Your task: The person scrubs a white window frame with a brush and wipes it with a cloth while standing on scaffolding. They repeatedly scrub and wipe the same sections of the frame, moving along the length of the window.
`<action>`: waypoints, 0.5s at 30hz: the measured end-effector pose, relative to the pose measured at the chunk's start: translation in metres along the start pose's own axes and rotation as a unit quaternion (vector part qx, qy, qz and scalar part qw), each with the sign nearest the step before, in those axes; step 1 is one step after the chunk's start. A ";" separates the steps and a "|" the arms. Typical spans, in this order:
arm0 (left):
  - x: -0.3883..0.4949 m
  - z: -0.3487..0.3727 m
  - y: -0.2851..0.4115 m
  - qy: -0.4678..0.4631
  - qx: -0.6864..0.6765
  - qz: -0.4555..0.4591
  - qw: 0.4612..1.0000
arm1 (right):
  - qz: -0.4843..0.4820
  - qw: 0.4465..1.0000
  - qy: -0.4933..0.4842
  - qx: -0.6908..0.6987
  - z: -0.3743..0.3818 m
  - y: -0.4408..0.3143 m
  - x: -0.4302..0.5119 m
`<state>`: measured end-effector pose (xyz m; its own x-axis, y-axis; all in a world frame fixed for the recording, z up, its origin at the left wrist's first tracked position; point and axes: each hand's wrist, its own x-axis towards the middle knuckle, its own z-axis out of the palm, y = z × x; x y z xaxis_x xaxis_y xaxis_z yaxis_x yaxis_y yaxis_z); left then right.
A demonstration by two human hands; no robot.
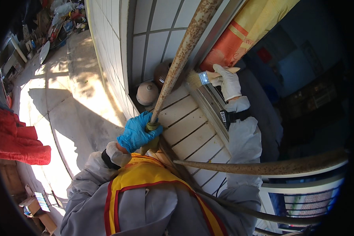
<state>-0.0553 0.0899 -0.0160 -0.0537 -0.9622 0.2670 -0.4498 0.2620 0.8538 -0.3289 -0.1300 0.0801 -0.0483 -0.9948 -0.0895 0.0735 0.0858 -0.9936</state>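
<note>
My left hand [140, 131], in a blue disposable glove, holds a green-brown cloth [151, 143] pressed against the lower part of a rusty metal bar [177, 63]. In a white glove, my right hand [227, 82] grips the pale handle of a flat paintbrush [201, 79]. Its bristles point left, over the end of the metal window track [208, 107]. A red and yellow curtain [224, 44] hangs just beyond the brush. The tiled sill [188, 126] lies between my hands.
A round pinkish pot [147, 93] and a dark round jar [168, 75] stand in the sill's corner by the tiled wall [156, 38]. Another rusty bar [253, 167] crosses at the right. Red cloth [20, 138] hangs at the left, above cardboard boxes [44, 219] on the ground.
</note>
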 end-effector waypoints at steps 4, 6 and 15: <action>0.000 0.001 -0.001 -0.018 -0.002 -0.010 1.000 | -0.121 0.988 -0.026 -0.093 -0.014 -0.016 0.003; 0.001 0.001 -0.002 -0.021 -0.004 -0.022 1.000 | -0.114 0.982 -0.068 -0.132 -0.009 -0.013 0.004; 0.001 0.003 -0.006 -0.013 -0.025 -0.022 0.999 | -0.158 0.985 0.017 -0.063 -0.012 0.004 -0.027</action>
<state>-0.0557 0.0875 -0.0222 -0.0588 -0.9741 0.2184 -0.4069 0.2231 0.8858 -0.3398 -0.1021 0.0781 -0.0825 -0.9709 0.2247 -0.0754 -0.2187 -0.9729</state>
